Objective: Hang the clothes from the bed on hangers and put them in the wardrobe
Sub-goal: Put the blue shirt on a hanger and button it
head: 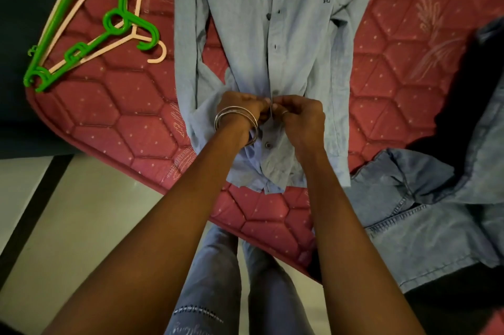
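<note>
Left hand, right hand pinch shirt placket; hangers left, jeans right.

Both hands pinching matt woven cloth shirt; shiny metal bangles circling left wrist; left of grip, glossy plastic hangers lying on quilted satin-sheen mattress.

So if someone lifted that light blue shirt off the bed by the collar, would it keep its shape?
Probably not. The blue shirt lies flat and creases where the left hand and right hand pinch its front, so it looks thin and floppy. It would likely sag, sleeves dangling, and seems light.
</note>
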